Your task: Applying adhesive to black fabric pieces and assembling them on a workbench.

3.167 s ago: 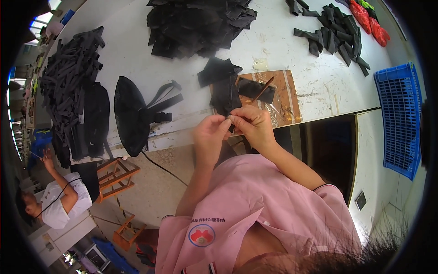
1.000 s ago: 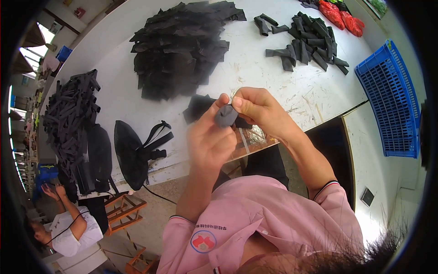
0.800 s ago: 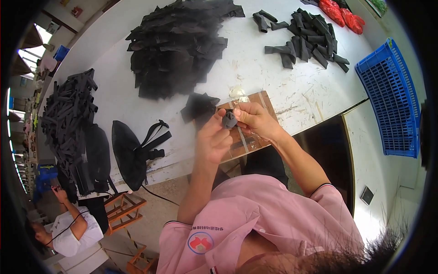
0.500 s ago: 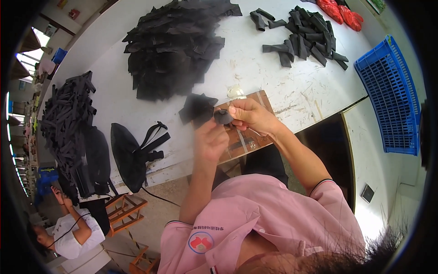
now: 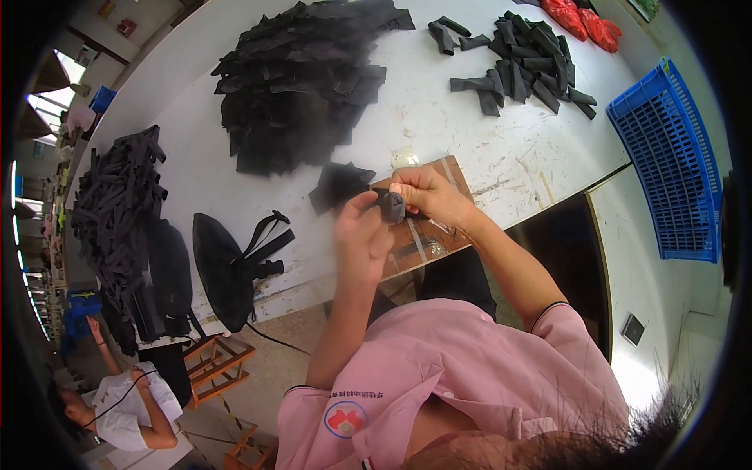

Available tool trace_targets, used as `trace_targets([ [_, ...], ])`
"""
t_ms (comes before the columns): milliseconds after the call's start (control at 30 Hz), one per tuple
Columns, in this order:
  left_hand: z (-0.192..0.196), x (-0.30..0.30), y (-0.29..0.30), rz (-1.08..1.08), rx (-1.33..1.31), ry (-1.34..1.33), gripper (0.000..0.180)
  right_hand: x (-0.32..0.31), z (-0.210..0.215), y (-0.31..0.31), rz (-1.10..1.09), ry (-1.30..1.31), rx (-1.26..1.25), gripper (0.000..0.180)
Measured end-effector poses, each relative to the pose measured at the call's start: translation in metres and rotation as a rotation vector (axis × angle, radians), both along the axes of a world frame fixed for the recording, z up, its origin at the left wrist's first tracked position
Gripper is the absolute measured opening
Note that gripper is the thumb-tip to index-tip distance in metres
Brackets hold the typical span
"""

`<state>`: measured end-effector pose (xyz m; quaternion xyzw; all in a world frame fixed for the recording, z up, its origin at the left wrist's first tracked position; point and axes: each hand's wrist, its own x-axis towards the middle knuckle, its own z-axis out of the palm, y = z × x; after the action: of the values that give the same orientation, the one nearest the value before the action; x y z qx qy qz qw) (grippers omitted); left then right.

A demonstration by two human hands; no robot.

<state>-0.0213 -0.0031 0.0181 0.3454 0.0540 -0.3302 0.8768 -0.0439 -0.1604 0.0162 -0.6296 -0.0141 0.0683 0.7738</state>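
Note:
A small black fabric piece [image 5: 392,208], curled into a rounded tube, is held up over a brown board [image 5: 407,254] at the table's near edge. My right hand [image 5: 432,196] pinches its right side between thumb and fingers. On its other side, the curled fingers of my left hand [image 5: 363,233] meet the fabric edge; some of its fingertips are hard to make out. Just beyond my left hand lie a few loose flat black fabric pieces [image 5: 341,182]. Clear tape crosses the board.
A tall heap of flat black cloth [image 5: 301,94] lies ahead, with rolled black tubes [image 5: 536,59] at the far right. Black strips [image 5: 117,204] and a strapped black item [image 5: 222,270] are left. A blue crate [image 5: 674,164] stands right. A co-worker [image 5: 125,407] sits beyond a wooden stool [image 5: 215,368].
The fabric piece has turned and shifted slightly right, showing more of its rounded end. My left hand has risen a little and moved closer against it. The co-worker's arms have moved.

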Motion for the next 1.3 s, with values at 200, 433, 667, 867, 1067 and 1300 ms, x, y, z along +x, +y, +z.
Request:
trace_targets([
  [200, -0.025, -0.003, 0.007, -0.214, -0.572, 0.234, 0.023, -0.001, 0.005, 0.002, 0.081, 0.002, 0.036, 0.031],
  [433, 0.000, -0.003, -0.007, 0.151, 0.505, -0.591, 0.031, -0.008, -0.006, -0.005, -0.086, 0.020, -0.065, 0.031],
  [667, 0.018, -0.004, -0.002, 0.241, 0.424, -0.939, 0.006, -0.025, 0.043, 0.001, -0.261, -0.574, -0.988, 0.029],
  [867, -0.007, -0.010, 0.007, 0.258, 0.430, -0.632, 0.009, -0.024, 0.019, 0.004, -0.154, -0.546, -1.201, 0.022],
  [1067, 0.008, -0.003, -0.010, 0.075, 0.245, -0.696, 0.015, -0.030, 0.012, 0.009, -0.259, -0.492, -1.063, 0.018],
  [1300, -0.009, 0.009, -0.015, -0.135, 0.482, -0.856, 0.016, -0.032, -0.027, 0.014, -0.333, -0.449, -0.900, 0.016],
])
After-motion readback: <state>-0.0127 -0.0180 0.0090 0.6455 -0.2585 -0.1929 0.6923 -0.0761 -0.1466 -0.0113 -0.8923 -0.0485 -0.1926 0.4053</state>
